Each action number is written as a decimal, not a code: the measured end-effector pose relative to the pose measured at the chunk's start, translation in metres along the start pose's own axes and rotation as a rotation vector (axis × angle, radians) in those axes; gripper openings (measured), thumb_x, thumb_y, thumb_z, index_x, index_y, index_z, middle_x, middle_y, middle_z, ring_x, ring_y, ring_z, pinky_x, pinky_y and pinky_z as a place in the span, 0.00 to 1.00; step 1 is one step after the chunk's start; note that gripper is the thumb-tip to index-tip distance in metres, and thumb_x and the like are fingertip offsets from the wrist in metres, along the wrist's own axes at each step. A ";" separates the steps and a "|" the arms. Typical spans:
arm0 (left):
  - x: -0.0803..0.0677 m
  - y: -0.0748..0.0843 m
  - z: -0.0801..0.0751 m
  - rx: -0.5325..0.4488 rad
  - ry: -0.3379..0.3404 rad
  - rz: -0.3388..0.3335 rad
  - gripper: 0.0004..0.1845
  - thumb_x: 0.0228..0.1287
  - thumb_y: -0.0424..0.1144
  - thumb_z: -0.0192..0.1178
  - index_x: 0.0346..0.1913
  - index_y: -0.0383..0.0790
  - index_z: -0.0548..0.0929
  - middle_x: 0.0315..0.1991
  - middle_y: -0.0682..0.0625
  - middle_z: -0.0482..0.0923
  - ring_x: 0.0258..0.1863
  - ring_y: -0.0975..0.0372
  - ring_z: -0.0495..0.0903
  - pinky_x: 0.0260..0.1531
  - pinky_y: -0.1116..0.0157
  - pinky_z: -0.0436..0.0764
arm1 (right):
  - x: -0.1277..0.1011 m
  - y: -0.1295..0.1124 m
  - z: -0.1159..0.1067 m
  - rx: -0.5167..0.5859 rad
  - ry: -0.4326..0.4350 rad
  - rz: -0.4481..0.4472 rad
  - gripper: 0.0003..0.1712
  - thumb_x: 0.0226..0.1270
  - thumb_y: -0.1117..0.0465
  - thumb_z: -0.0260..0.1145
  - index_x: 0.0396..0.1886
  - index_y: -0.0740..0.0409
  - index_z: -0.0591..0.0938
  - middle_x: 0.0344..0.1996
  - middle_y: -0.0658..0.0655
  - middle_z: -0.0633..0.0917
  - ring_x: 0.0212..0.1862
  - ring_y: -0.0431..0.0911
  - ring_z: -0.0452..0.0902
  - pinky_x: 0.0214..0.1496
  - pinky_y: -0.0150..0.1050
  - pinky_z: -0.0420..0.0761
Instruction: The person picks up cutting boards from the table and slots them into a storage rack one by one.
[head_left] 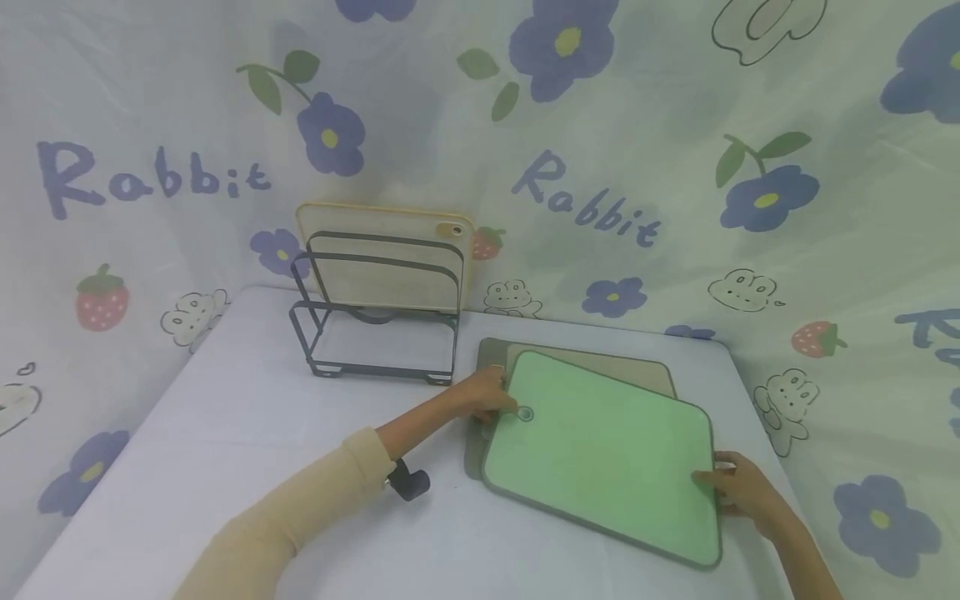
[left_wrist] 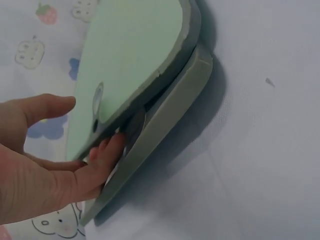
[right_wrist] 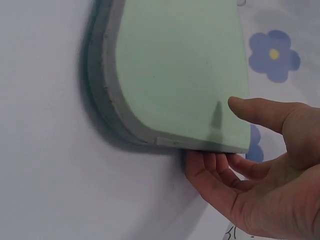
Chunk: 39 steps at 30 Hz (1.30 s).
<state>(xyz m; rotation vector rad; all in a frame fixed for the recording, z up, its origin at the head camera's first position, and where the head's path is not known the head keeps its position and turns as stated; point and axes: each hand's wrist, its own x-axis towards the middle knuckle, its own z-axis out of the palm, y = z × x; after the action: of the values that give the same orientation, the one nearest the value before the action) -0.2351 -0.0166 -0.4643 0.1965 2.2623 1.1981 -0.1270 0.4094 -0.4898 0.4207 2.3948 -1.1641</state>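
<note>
A light green cutting board (head_left: 600, 458) with a grey rim and a small ringed hole lies slanted over another board (head_left: 596, 367), beige with a grey border. My left hand (head_left: 483, 393) holds the green board's left edge near the hole. In the left wrist view, its fingers (left_wrist: 107, 155) reach into the gap between the two boards, while the thumb is on the upper side. At the opposite edge, my right hand (head_left: 742, 492) holds the green board, with fingers (right_wrist: 207, 170) under the rim and the thumb over the top face. Most of the lower board is hidden.
A dark metal rack (head_left: 378, 371) stands at the back left of the white-covered table (head_left: 247, 417). In its rear slot, a cream board (head_left: 382, 221) with a yellow rim stands upright. Behind hangs a patterned sheet (head_left: 420, 108) with flowers and rabbits.
</note>
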 end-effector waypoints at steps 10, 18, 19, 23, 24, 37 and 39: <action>-0.008 -0.006 -0.005 -0.145 0.000 -0.018 0.42 0.56 0.34 0.72 0.70 0.27 0.61 0.58 0.34 0.72 0.53 0.43 0.78 0.47 0.48 0.84 | -0.013 -0.008 0.000 0.037 0.018 0.000 0.53 0.69 0.51 0.68 0.72 0.80 0.46 0.62 0.86 0.61 0.53 0.68 0.77 0.48 0.51 0.86; -0.017 -0.010 -0.011 -0.087 0.028 0.034 0.38 0.58 0.37 0.72 0.66 0.31 0.63 0.48 0.37 0.77 0.40 0.51 0.83 0.35 0.57 0.88 | -0.020 -0.014 0.000 0.049 0.044 -0.019 0.53 0.69 0.55 0.69 0.71 0.80 0.45 0.59 0.84 0.64 0.49 0.62 0.79 0.46 0.49 0.86; -0.018 -0.011 -0.011 -0.072 0.035 0.037 0.37 0.58 0.38 0.72 0.65 0.32 0.64 0.47 0.38 0.77 0.39 0.52 0.83 0.33 0.59 0.88 | -0.021 -0.016 0.000 0.050 0.047 -0.025 0.53 0.69 0.55 0.69 0.71 0.80 0.45 0.59 0.83 0.65 0.49 0.61 0.79 0.46 0.48 0.87; -0.025 -0.011 -0.014 -0.062 0.051 0.048 0.33 0.59 0.37 0.71 0.61 0.34 0.65 0.43 0.41 0.76 0.36 0.53 0.82 0.30 0.61 0.87 | -0.027 -0.022 0.000 0.051 0.063 -0.042 0.53 0.68 0.56 0.69 0.71 0.80 0.45 0.58 0.82 0.66 0.48 0.59 0.80 0.45 0.48 0.87; -0.027 -0.011 -0.015 -0.060 0.054 0.054 0.32 0.59 0.37 0.71 0.61 0.34 0.65 0.42 0.41 0.75 0.35 0.54 0.82 0.30 0.61 0.87 | -0.029 -0.023 0.000 0.053 0.068 -0.043 0.52 0.68 0.57 0.69 0.71 0.80 0.45 0.58 0.82 0.66 0.48 0.59 0.80 0.45 0.47 0.87; -0.065 0.000 -0.032 -0.103 0.098 0.140 0.33 0.60 0.33 0.70 0.63 0.31 0.63 0.40 0.41 0.76 0.33 0.54 0.81 0.30 0.61 0.87 | -0.050 -0.049 -0.005 0.038 0.109 -0.104 0.51 0.69 0.57 0.68 0.71 0.78 0.45 0.54 0.75 0.70 0.46 0.54 0.80 0.44 0.45 0.87; -0.070 0.001 -0.035 -0.114 0.104 0.151 0.32 0.60 0.33 0.70 0.62 0.32 0.63 0.41 0.41 0.76 0.34 0.54 0.81 0.31 0.61 0.87 | -0.054 -0.054 -0.006 0.036 0.111 -0.126 0.50 0.70 0.58 0.68 0.71 0.78 0.44 0.54 0.74 0.70 0.46 0.53 0.80 0.44 0.44 0.87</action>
<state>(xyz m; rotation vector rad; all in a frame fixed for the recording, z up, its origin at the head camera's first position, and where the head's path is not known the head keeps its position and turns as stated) -0.1964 -0.0677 -0.4192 0.2709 2.2938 1.4421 -0.1064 0.3775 -0.4233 0.3597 2.5307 -1.2711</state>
